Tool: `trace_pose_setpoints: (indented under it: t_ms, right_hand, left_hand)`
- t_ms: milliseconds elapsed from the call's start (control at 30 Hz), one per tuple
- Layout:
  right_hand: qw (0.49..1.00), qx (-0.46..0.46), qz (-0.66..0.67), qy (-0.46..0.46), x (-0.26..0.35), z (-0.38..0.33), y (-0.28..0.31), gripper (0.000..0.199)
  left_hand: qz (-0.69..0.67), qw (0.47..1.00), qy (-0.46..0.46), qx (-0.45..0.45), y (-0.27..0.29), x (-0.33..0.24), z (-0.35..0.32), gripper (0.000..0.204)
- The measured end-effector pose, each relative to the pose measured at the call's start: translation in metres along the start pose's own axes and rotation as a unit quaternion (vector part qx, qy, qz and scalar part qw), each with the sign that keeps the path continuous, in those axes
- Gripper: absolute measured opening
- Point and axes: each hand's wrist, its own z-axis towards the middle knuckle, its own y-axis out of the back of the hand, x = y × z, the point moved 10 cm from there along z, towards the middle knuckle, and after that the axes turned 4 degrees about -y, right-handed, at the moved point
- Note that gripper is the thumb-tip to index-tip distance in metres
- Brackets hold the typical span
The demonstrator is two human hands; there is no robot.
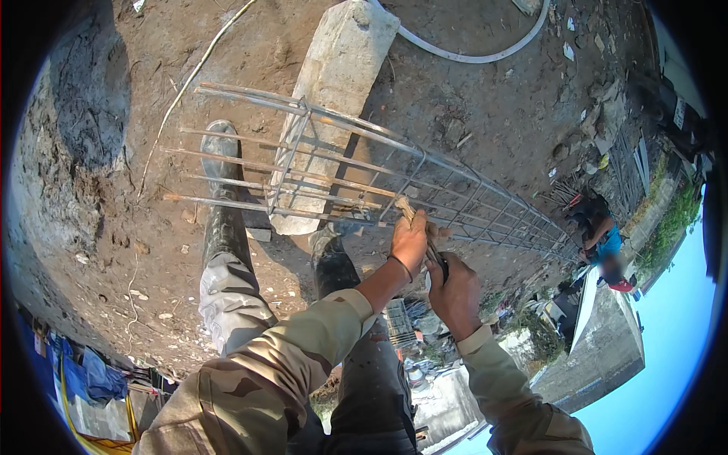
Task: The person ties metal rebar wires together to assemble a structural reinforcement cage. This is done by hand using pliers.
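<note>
A long cage of steel reinforcing bars [334, 182] with square stirrups runs from the left middle away to the right. Its near end lies across a pale concrete block [341, 68]. My left hand [409, 241] is closed at the cage's near lower side, around a thin brownish bundle [406, 207] that looks like tie wire. Just right of it, my right hand [456, 294] grips a dark-handled hand tool [438, 262], apparently pliers; its jaws are mostly hidden. The two hands are close together, by the lower bars.
My boots [221, 155] stand on bare soil beside the block, one under the bar ends. A white hose [485, 58] curves at the top. Another person [604, 231] crouches at the cage's far end. Rubble and a grey wall [599, 364] lie at the lower right.
</note>
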Motion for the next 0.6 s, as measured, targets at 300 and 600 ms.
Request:
trace_pose_setpoints:
  t_ms: [300, 600]
  right_hand:
    - [0.567, 0.389, 0.600, -0.408, -0.029, -0.026, -0.066, 0.050]
    - [0.950, 0.194, 0.199, -0.145, -0.013, -0.016, -0.025, 0.038]
  left_hand:
    - [-0.079, 0.995, 0.043, 0.042, -0.007, -0.016, -0.018, 0.042]
    - [-0.131, 0.989, 0.043, 0.051, -0.014, -0.006, -0.010, 0.036]
